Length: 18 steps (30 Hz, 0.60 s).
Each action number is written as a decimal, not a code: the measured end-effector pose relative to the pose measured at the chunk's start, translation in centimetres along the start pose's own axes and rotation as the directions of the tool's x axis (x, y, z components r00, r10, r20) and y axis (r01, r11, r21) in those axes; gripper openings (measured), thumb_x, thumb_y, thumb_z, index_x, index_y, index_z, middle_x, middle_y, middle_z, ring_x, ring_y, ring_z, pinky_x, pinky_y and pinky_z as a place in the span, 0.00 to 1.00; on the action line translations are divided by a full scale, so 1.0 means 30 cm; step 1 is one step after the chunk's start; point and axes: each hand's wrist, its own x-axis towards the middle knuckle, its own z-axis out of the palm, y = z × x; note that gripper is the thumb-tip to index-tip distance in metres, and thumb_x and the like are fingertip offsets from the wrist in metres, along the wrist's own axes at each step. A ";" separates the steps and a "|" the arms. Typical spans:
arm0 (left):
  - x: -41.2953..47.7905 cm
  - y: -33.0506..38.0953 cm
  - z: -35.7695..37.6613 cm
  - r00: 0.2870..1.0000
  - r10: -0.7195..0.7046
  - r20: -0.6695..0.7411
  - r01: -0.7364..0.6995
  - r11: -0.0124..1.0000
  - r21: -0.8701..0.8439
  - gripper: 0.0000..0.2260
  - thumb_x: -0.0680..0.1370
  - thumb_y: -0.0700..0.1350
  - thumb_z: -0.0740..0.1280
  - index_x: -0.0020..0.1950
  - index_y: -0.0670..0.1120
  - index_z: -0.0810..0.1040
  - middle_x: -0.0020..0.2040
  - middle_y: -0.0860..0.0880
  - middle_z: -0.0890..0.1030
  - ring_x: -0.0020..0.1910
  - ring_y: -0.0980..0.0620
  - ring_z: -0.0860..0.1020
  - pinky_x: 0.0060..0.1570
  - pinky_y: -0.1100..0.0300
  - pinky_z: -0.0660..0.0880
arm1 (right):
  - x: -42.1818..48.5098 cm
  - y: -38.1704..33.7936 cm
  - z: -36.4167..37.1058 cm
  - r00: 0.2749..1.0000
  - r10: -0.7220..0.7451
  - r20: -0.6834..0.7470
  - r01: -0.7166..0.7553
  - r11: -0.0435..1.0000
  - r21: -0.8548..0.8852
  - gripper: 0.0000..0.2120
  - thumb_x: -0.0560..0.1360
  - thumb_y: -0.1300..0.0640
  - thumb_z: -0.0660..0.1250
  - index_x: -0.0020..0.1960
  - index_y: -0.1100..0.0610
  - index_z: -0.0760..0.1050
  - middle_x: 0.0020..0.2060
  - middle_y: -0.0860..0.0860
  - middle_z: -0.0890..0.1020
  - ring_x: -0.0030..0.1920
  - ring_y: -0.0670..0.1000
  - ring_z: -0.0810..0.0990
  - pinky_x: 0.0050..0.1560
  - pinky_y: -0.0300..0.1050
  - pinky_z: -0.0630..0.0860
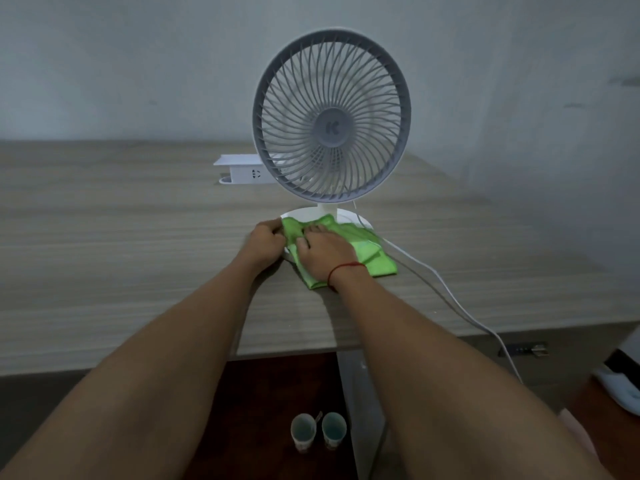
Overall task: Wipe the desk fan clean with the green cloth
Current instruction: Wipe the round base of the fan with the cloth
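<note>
Both arms reach straight out over the grey wood-grain desk (121, 237). The left hand (265, 242) sits knuckles-up at the left rim of the fan's round base, fingers curled tight, pinching the edge of the bright green cloth (372, 252). The right hand (325, 252), with a red string bracelet (346, 268) on its wrist, lies palm-down on the cloth, fingers only slightly bent, pressing it onto the base of the white and grey desk fan (331, 126). The cloth's right half spills onto the desk.
</note>
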 end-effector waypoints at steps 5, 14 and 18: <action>0.002 -0.013 0.006 1.000 0.005 -0.004 -0.005 0.999 0.049 0.19 0.79 0.34 0.57 0.70 0.38 0.72 0.73 0.40 0.70 0.72 0.45 0.68 0.73 0.60 0.60 | -0.001 0.146 -0.041 0.995 0.096 -0.002 -0.096 0.995 -0.035 0.19 0.80 0.52 0.52 0.60 0.62 0.73 0.63 0.62 0.76 0.64 0.59 0.73 0.65 0.50 0.66; -0.029 -0.037 -0.027 1.000 0.009 -0.026 -0.004 0.982 0.186 0.17 0.81 0.44 0.56 0.68 0.44 0.73 0.67 0.39 0.76 0.67 0.40 0.73 0.66 0.51 0.70 | 0.014 0.084 0.002 0.988 0.151 -0.027 -0.153 0.981 -0.123 0.25 0.79 0.51 0.51 0.70 0.63 0.65 0.72 0.60 0.68 0.74 0.58 0.63 0.73 0.54 0.57; -0.050 -0.062 -0.059 0.996 -0.048 -0.070 0.065 0.960 0.272 0.21 0.82 0.47 0.54 0.74 0.43 0.66 0.74 0.42 0.69 0.72 0.43 0.68 0.71 0.52 0.64 | 0.008 0.008 0.024 0.994 0.112 0.004 -0.111 0.987 -0.119 0.26 0.79 0.50 0.48 0.73 0.63 0.62 0.73 0.58 0.66 0.75 0.57 0.60 0.74 0.55 0.56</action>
